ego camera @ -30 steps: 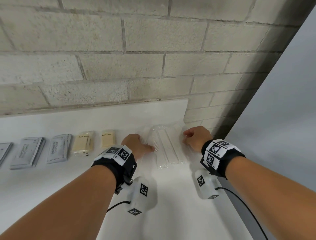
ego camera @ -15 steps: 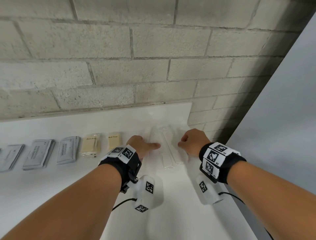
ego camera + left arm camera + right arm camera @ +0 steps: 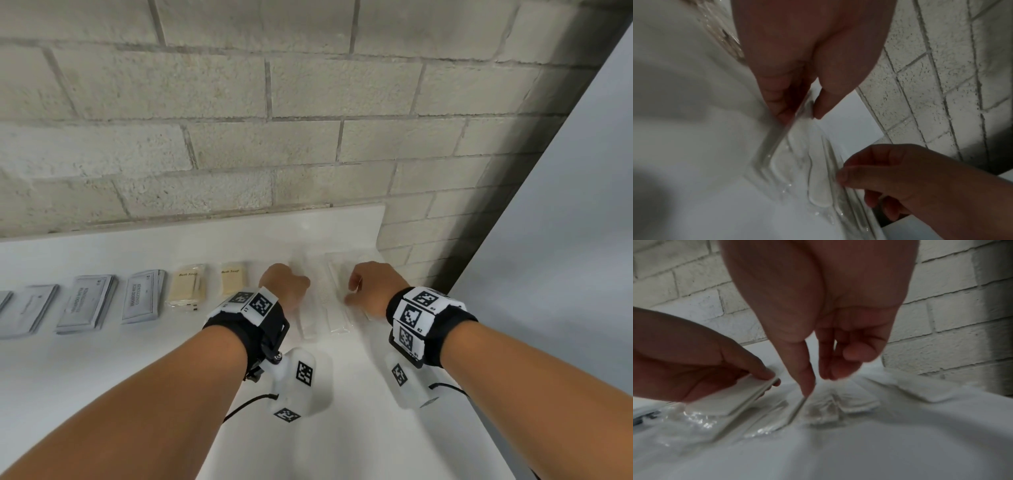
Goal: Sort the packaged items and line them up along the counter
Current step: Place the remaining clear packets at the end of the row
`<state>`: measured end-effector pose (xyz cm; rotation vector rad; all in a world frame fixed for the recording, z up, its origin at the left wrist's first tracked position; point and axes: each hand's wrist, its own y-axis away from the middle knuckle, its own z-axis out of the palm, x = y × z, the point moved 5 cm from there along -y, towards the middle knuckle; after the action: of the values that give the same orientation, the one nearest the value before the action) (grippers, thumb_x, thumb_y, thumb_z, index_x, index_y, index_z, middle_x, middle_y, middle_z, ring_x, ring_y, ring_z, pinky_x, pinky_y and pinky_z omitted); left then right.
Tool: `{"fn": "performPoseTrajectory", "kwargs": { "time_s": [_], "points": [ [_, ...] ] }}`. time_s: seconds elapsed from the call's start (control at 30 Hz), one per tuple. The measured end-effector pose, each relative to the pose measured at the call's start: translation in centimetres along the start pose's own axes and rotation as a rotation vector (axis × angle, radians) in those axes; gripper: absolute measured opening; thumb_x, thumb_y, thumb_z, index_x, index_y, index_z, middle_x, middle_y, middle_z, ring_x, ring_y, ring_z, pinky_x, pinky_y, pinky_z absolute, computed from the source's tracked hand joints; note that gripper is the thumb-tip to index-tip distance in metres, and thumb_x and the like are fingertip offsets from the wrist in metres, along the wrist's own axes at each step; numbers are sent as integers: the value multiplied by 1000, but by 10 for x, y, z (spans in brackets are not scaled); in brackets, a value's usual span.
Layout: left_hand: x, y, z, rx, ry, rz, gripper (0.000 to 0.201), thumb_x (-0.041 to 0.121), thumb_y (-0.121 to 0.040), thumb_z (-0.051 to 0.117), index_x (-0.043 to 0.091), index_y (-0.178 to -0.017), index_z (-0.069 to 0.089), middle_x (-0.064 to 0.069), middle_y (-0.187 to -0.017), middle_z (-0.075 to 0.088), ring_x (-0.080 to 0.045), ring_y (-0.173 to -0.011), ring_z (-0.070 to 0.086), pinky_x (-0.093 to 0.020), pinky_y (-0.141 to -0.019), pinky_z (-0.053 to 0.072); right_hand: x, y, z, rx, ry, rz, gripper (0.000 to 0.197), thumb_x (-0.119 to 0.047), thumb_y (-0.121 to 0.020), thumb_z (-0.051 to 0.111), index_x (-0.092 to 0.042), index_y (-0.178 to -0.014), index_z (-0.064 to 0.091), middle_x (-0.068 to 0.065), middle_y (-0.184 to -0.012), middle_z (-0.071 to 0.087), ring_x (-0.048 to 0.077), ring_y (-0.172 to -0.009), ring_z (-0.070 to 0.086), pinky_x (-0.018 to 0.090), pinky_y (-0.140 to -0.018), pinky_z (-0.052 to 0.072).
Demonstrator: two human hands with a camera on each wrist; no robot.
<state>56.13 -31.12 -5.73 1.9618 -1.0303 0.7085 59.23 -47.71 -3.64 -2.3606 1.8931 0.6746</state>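
Note:
Several clear-wrapped white comb packets [image 3: 325,301] lie side by side on the white counter [image 3: 102,377], near its right end. My left hand [image 3: 284,286] is at their left side. In the left wrist view it [image 3: 803,110] pinches the edge of one packet [image 3: 777,146] between thumb and fingers. From the right wrist view that packet [image 3: 725,400] is tilted up off the others. My right hand [image 3: 370,287] is at the right side of the group, its thumb and fingertips [image 3: 813,382] pinching the wrap of another packet [image 3: 793,410].
Left of the combs a row runs along the counter: two cream bath soaps [image 3: 233,281] [image 3: 186,286], then grey sachet stacks [image 3: 142,296] [image 3: 85,305]. A block wall [image 3: 308,137] stands close behind. The counter ends just right of my right hand, by a grey panel [image 3: 565,240].
Both hands have closed in on the comb packets from either side. The left fingers have gone from lying against the packets to pinching one and tilting it up.

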Motion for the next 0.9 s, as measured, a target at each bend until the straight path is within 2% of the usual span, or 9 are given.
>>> {"fn": "performPoseTrajectory", "kwargs": {
  "time_s": [0.07,0.1,0.2,0.43,0.53,0.63,0.77,0.83,0.9],
  "points": [
    [-1,3,-2,43,-71,14,40,23,-86,64,3,-119,55,-13,-115,64,-29,-102,64,-30,-82,52,0,0,4,-39,57,49,27,-23,-76,70,-9,-99,65,4,-101,66,22,-90,65,27,-72,53],
    [-2,4,-2,65,-96,22,47,25,-85,67,6,-124,51,-11,-119,62,-28,-106,63,-29,-80,50,2,1,4,-30,60,75,31,-25,-75,72,-8,-100,65,5,-102,67,22,-91,66,27,-73,54],
    [-3,6,-5,99,-162,59,48,28,-83,70,7,-122,51,-10,-119,62,-26,-106,62,-26,-74,44,5,3,2,5,48,96,38,-31,-74,72,-8,-103,64,5,-103,66,22,-93,65,27,-75,55],
    [-4,5,-6,133,-188,55,41,29,-86,67,9,-119,54,-8,-121,61,-24,-109,59,-25,-78,41,4,11,4,4,45,43,36,-36,-75,70,-9,-97,63,4,-96,65,22,-89,64,28,-71,52],
    [-1,6,-9,145,-229,57,42,31,-86,67,7,-119,57,-8,-122,62,-25,-112,60,-27,-83,44,0,9,7,-7,95,25,25,-33,-74,68,-11,-83,60,1,-82,61,22,-79,62,25,-59,47],
    [-2,7,-13,151,-226,55,39,30,-85,68,6,-115,63,-8,-118,66,-25,-111,62,-28,-86,47,-5,8,9,-19,95,30,26,-28,-72,67,-14,-64,46,-1,-66,49,20,-64,52,21,-49,37],
    [-7,7,-17,117,-157,53,30,28,-85,68,3,-100,67,-11,-100,73,-27,-96,67,-28,-76,48,-9,4,6,-33,-46,51,28,-25,-78,60,-12,-58,47,2,-58,51,22,-59,58,25,-52,46],
    [-12,6,-18,103,-103,59,20,28,-84,69,9,-85,63,-9,-83,72,-26,-83,67,-31,-77,52,-7,1,5,-47,-128,92,20,-22,-82,56,-8,-67,55,7,-68,62,27,-71,69,30,-63,55],
    [-16,5,-21,112,-40,51,19,28,-82,71,15,-81,58,-5,-72,68,-25,-78,67,-34,-81,54,-4,0,5,-46,-142,121,17,-17,-84,53,-6,-71,56,12,-79,68,30,-83,72,31,-72,57]
  ]
}}
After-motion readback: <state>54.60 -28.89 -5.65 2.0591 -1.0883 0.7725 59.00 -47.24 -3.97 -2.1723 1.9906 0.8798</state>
